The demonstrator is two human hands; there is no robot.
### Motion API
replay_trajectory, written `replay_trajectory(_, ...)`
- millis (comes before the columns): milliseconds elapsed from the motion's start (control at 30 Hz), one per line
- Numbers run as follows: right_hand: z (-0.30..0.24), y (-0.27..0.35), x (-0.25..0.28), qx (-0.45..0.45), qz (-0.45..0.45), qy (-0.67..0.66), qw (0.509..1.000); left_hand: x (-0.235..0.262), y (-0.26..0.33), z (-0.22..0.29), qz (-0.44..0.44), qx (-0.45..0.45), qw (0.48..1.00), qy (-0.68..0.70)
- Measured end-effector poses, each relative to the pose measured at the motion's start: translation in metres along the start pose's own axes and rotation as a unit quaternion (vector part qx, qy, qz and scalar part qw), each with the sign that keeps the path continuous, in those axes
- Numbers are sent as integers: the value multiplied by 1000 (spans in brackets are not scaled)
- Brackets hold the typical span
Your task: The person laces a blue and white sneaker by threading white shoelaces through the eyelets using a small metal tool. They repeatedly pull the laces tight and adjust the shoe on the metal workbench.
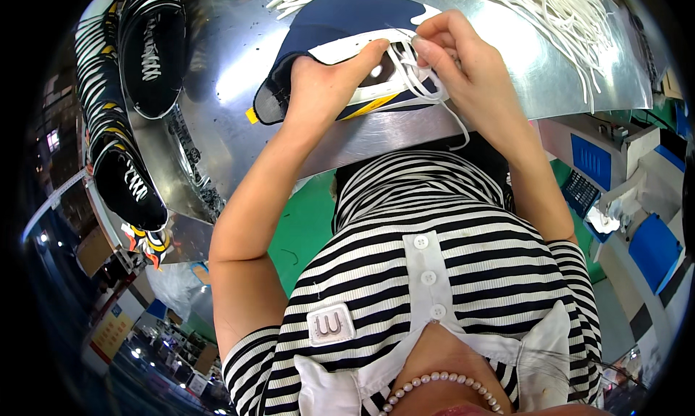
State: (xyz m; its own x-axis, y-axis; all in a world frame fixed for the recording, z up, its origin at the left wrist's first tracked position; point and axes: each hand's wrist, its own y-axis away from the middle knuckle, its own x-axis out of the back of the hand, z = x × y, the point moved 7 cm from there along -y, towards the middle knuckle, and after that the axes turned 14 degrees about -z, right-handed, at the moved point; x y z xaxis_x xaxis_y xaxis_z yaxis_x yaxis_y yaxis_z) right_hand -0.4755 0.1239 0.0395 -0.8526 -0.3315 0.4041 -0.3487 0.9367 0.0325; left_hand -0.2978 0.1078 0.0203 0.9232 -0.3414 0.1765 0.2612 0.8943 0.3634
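A navy and white shoe upper (340, 16) with a yellow tab at its heel lies sideways on the metal table in front of me. My left hand (318, 86) grips it, the fingers reaching inside the collar and out of sight, the thumb along the white eyelet strip. A white shoelace (433, 90) loops over the shoe's opening, and one end dangles past the table's near edge. At the eyelet strip, my right hand (470, 68) pinches the lace between thumb and index finger. The exact eyelet at the fingertips is too small to make out.
Loose white laces (536, 10) are heaped along the far right of the metal table (232, 141). On the left, several black laced shoes (150, 65) stand in a row, with striped shoe parts (98, 54) beside them. Blue panels and grey machinery (604, 152) stand off to the right.
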Motion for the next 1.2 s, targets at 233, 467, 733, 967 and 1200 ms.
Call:
replay_trajectory(233,-2,-6,6,25,-21,74,997,-6,2,1,-19,23,1000,1)
replay_trajectory(467,-9,-25,-13,24,-95,198,975,-20,8,8,-90,-62,993,35)
replay_trajectory(733,-9,-15,15,-48,-117,118,985,-13,5,2,-81,-16,997,-13)
replay_trajectory(967,-13,4,24,2,-44,66,997,-14,3,4,-92,-18,996,-12)
replay_trajectory(1200,11,2,-8,-94,-66,88,990,-15,3,0,-77,-23,997,-15)
